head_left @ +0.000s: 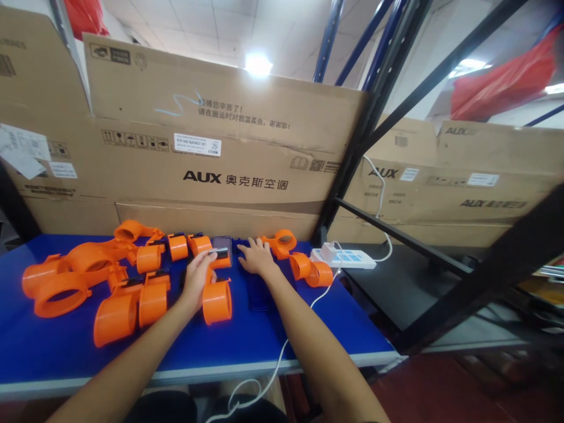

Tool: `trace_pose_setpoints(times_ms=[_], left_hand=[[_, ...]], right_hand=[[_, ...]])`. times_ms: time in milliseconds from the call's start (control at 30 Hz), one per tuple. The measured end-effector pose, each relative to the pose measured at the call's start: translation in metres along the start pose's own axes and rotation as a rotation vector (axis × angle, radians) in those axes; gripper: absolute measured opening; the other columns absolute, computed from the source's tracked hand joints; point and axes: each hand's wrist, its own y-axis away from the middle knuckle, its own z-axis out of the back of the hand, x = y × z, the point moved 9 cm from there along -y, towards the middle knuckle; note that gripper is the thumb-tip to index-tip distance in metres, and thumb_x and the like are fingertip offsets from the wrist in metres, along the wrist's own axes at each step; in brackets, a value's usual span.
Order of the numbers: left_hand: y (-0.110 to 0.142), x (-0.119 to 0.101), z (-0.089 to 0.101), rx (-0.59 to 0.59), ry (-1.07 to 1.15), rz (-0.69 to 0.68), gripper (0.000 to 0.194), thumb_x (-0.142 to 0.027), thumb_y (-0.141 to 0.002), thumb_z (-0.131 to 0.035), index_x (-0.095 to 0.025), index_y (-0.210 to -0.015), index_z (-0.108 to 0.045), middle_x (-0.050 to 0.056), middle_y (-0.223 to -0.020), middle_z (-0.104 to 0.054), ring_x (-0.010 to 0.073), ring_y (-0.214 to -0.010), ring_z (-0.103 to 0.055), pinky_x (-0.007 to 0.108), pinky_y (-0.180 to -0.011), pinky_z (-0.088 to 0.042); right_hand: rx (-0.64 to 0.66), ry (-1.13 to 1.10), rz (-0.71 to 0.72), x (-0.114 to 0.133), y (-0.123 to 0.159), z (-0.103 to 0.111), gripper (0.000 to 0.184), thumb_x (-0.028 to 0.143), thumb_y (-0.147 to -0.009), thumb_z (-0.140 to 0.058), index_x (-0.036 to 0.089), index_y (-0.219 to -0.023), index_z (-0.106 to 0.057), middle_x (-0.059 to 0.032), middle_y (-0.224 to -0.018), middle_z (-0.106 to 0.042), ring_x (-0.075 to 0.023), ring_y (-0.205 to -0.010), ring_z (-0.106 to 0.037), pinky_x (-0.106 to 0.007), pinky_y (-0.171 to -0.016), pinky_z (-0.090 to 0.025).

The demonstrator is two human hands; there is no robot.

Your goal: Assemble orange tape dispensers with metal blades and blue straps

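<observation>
My left hand is curled around an orange plastic part on the blue table, its fingers reaching toward a dark phone-like device that lies near the cardboard boxes. My right hand lies flat on the table with its fingers spread, just right of that device and left of an orange ring-shaped part. It holds nothing. Several more orange parts lie to the left of my left hand.
Large cardboard boxes stand along the table's far edge. A white power strip with a white cable sits at the table's right end. Two orange parts lie beside it. Dark shelf beams rise at the right.
</observation>
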Motion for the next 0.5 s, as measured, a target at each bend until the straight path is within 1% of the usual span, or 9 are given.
trace_pose_setpoints(times_ms=[67, 133, 267, 433, 500], left_hand=[[-0.0009, 0.0005, 0.0007, -0.007, 0.002, 0.012, 0.04, -0.044, -0.069, -0.08, -0.018, -0.099, -0.07, -0.005, -0.059, -0.06, 0.009, -0.037, -0.048, 0.022, -0.039, -0.035], [-0.0016, 0.0004, 0.0011, -0.011, 0.004, 0.018, 0.04, -0.044, -0.069, -0.08, -0.019, -0.098, -0.07, -0.005, -0.059, -0.06, 0.0091, -0.037, -0.048, 0.022, -0.039, -0.036], [-0.0008, -0.0005, 0.0001, -0.006, 0.004, 0.026, 0.04, -0.046, -0.069, -0.081, -0.019, -0.096, -0.07, -0.005, -0.06, -0.06, 0.0093, -0.038, -0.048, 0.023, -0.041, -0.039], [0.0003, -0.0029, -0.0003, -0.015, 0.0, 0.023, 0.04, -0.045, -0.068, -0.081, -0.019, -0.096, -0.069, -0.005, -0.06, -0.06, 0.009, -0.037, -0.048, 0.022, -0.039, -0.036], [0.0002, -0.0038, -0.0002, -0.022, 0.001, 0.018, 0.04, -0.045, -0.067, -0.081, -0.019, -0.095, -0.069, -0.004, -0.061, -0.061, 0.009, -0.037, -0.048, 0.022, -0.039, -0.036]], right_hand=[[0.011, 0.006, 0.002, -0.0003, -0.0034, -0.0018, 0.048, 0.045, -0.094, -0.058, 0.033, -0.14, -0.061, -0.0143, -0.146, -0.053, -0.0386, -0.134, -0.041, -0.054, -0.108, -0.027], [0.007, 0.014, -0.001, -0.0012, -0.0039, -0.0022, 0.043, 0.043, -0.095, -0.056, 0.03, -0.135, -0.065, -0.0158, -0.14, -0.057, -0.0379, -0.132, -0.042, -0.054, -0.108, -0.027], [-0.006, 0.028, -0.032, -0.0035, -0.0015, -0.0018, 0.04, 0.042, -0.095, -0.057, 0.024, -0.13, -0.067, -0.0195, -0.135, -0.058, -0.0383, -0.131, -0.042, -0.054, -0.108, -0.026], [-0.01, 0.028, -0.043, -0.0009, -0.0007, -0.0009, 0.034, 0.037, -0.095, -0.058, 0.019, -0.121, -0.071, -0.0218, -0.131, -0.059, -0.0391, -0.128, -0.043, -0.053, -0.106, -0.028], [-0.02, 0.022, -0.036, 0.001, 0.0001, 0.0008, 0.033, 0.035, -0.095, -0.058, 0.018, -0.12, -0.071, -0.0222, -0.131, -0.059, -0.0387, -0.128, -0.043, -0.052, -0.105, -0.028]])
